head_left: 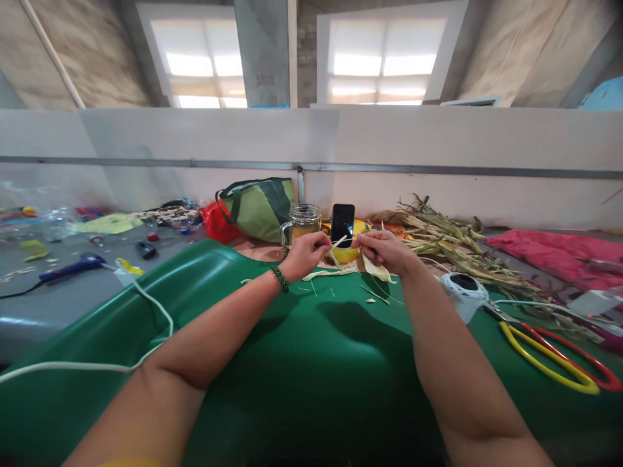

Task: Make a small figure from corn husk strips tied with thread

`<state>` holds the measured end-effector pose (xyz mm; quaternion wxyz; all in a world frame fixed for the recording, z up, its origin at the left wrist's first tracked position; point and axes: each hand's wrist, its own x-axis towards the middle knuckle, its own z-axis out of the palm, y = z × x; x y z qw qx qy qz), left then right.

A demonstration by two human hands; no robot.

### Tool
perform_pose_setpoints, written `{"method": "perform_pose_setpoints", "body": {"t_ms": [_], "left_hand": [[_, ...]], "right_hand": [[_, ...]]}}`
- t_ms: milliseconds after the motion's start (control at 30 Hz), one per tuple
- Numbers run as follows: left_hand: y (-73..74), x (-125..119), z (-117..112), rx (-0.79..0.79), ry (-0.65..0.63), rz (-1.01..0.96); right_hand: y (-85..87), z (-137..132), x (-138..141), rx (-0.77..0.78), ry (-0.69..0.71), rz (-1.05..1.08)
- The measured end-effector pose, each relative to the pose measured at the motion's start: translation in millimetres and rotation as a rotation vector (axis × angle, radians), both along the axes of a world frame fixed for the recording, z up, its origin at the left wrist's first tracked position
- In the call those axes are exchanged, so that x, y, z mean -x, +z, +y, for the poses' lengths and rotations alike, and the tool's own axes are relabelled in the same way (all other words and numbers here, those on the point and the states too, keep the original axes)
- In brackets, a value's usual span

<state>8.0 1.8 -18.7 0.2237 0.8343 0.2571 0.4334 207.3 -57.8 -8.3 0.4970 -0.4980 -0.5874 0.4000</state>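
My left hand (pixel 307 255), with a green bead bracelet (pixel 280 279) at its wrist, is closed in a pinch on a thin pale strip of dry husk (pixel 339 242). To its right, my right hand (pixel 387 251) pinches a wider piece of dry husk (pixel 378 271) that hangs below the fingers. Both hands are raised above the far part of the green mat (pixel 302 370), a short gap between them. Beneath them lie a flat husk piece (pixel 328 275) and several thin scraps. The fingertips are small in view, and their exact hold is partly hidden.
Behind my hands stand a glass mug (pixel 304 224), a phone (pixel 342 220) and a green bag (pixel 267 211). Dry stalks (pixel 452 250), a white spool (pixel 464 295) and scissors (pixel 549 360) are on the right. A white cable (pixel 163 308) and a blue glue gun (pixel 78 267) lie left.
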Motion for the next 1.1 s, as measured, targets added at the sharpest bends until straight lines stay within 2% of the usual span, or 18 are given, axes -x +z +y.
{"method": "perform_pose_setpoints", "body": {"t_ms": [100,267,433,500,567,633,767,833,900,1100], "left_hand": [[1.5,-2.0,-3.0,0.081,-0.047,-0.084],[1.4,-1.7,1.3,0.091,-0.042,-0.233],[-0.7,0.8,3.7,0.004,0.015,-0.192],[0.4,2.8,2.2,-0.060,0.057,-0.119],[1.4,4.5,1.5,-0.093,0.070,-0.055],[1.5,5.0,1.8,-0.092,0.048,-0.021],[-0.2,2.8,0.4,-0.081,-0.046,-0.010],[-0.3,1.4,-2.7,-0.072,-0.096,-0.012],[0.3,0.5,-6.1,-0.052,-0.137,-0.024],[2.3,-1.1,-6.0,0.105,-0.175,-0.205]], "right_hand": [[-2.1,5.2,-9.8,0.004,-0.117,-0.083],[-5.4,5.3,-12.9,0.045,-0.074,-0.141],[-7.8,9.9,-16.7,0.049,-0.097,-0.252],[-6.5,10.3,-13.4,-0.069,-0.209,-0.254],[-3.3,6.9,-4.4,-0.281,-0.306,-0.176],[-0.1,0.6,9.3,-0.406,-0.260,-0.079],[-1.1,-7.1,35.9,-0.277,0.052,-0.072],[-4.6,-5.5,42.7,-0.262,0.146,-0.102],[-7.6,-2.2,44.6,-0.290,0.165,-0.114],[-10.4,4.2,39.4,-0.294,0.061,-0.138]]}}
